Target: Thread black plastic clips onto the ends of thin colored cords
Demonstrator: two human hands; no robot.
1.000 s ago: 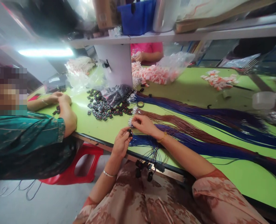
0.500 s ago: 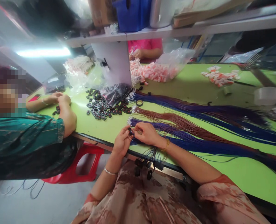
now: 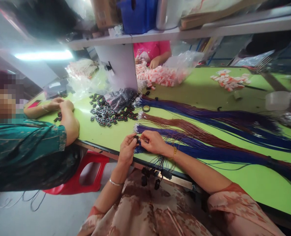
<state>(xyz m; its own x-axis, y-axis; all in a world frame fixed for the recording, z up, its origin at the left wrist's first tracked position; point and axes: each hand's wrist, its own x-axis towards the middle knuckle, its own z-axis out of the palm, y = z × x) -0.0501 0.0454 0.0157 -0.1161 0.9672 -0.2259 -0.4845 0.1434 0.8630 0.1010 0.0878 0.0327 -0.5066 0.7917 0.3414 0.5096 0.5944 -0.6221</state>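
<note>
My left hand (image 3: 127,147) pinches a small black connector housing (image 3: 136,138) just over the front edge of the table. Close against it on the right, my right hand (image 3: 152,141) is closed with thumb and finger together; a thin wire seems to be between them, though it is too small to make out. Under and behind my hands lie bundles of purple wires (image 3: 157,131), blue wires (image 3: 184,151) and brown wires (image 3: 175,124), their metal-tipped ends toward the left. Several black housings with wires attached (image 3: 157,178) hang over the table edge below my right wrist.
Loose black housings (image 3: 106,113) are heaped left of the wire ends, beside a tape roll (image 3: 146,108). A co-worker in a green top (image 3: 37,134) sits at left on a red stool (image 3: 93,173). Pink-white parts (image 3: 160,76) lie before another person. A shelf (image 3: 160,35) runs overhead.
My hands stay together at nearly the same spot, with the right fingers slightly shifted. Across the table, the other person's hand has lowered toward the pink-white parts.
</note>
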